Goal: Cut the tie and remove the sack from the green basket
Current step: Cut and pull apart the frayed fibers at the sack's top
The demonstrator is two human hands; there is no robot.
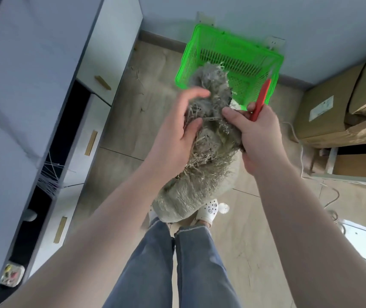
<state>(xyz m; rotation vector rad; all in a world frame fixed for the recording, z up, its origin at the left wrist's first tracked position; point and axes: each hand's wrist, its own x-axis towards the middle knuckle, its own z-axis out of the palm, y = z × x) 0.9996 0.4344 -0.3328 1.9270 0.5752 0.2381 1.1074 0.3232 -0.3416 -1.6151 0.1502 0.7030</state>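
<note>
Head view:

- Sack (191, 181): pale woven, frayed at the neck, held up in front of the person's legs, its lower end near the shoes (209, 211). Its ragged top reaches over the near rim of the basket; the body hangs outside it.
- Basket (202, 44): green slatted plastic, on the floor (133, 134) against the wall, just beyond the sack. It looks empty of other goods.
- Left hand (173, 138): fingers half spread, lying against the left side of the sack neck; an open, loose grip, not clamped.
- Right hand (257, 134): closed on the sack neck from the right, and on a red cutter (263, 98) as well, whose end points up and away toward the basket rim. Whether a blade is out cannot be told.
- Tie: cannot be picked out among the loose fibres at the neck; whether it is cut is unclear.
- Risk, cutter: one hand carries both cloth and tool, so a tug on the sack could swing the red end toward the left fingers, which sit close by.
- Risk, drop: the left hand's loose hold leaves the weight to the right; a slip would drop the sack on the feet.
- Risk, spill: straw bits already lie on the floor; an opened, tilted neck would shed more.
- Risk, snag: frayed strands may catch on the basket slats and drag it along.
</note>
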